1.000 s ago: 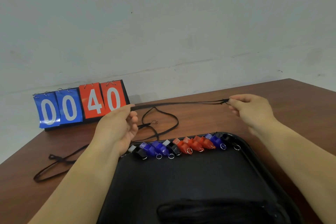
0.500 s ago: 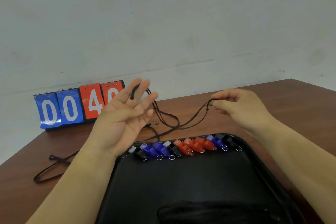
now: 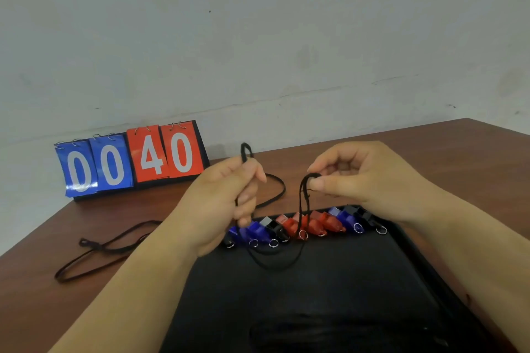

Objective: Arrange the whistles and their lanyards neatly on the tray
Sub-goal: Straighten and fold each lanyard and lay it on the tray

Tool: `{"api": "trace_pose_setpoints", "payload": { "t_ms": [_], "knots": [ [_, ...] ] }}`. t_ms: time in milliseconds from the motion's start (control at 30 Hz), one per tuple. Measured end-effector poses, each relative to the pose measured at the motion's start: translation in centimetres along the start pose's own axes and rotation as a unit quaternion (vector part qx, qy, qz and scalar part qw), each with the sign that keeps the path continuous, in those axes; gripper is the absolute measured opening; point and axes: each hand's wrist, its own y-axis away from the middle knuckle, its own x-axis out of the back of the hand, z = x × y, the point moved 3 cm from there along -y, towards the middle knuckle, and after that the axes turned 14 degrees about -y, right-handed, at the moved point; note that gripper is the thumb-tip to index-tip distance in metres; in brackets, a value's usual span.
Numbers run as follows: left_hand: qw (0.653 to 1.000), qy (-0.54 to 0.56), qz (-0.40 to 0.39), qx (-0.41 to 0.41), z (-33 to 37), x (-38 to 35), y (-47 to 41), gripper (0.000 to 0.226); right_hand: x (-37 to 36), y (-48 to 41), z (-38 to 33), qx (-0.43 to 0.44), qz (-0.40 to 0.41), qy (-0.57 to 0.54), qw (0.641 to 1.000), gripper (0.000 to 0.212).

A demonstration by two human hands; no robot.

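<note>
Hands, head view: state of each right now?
Left hand: closed, fingers curled round the black lanyard.
Right hand: closed, pinching the same lanyard's other end.

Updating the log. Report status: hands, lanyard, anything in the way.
Left hand grips the lanyard, right hand pinches it. Slack sags low over the tray, in front of the whistles. Second lanyard lies aside on the table.

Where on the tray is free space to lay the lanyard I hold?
The bare middle of the tray, between the whistle row and the dark lanyard pile at the near edge, is free. The far rim is crowded; the held lanyard sags just before it.
</note>
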Motion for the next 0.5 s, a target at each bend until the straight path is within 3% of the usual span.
{"api": "trace_pose_setpoints", "payload": {
  "t_ms": [100, 233, 500],
  "knots": [
    [0.990, -0.137, -0.038, -0.004, 0.1, -0.5, 0.4, 0.038, -0.4, 0.3, 0.1, -0.007, -0.036, -0.001, 0.999, 0.025],
    [0.946, -0.309, -0.074, -0.058, 0.5, -1.1, 1.1, 0.039, -1.0, 0.7, -0.1, -0.011, -0.089, 0.005, 0.996, 0.037],
    [0.936, -0.316, -0.135, -0.077, 0.3, -1.6, 1.7, 0.042, -1.7, 1.1, 0.0, -0.026, -0.158, 0.003, 0.987, 0.046]
  ]
}}
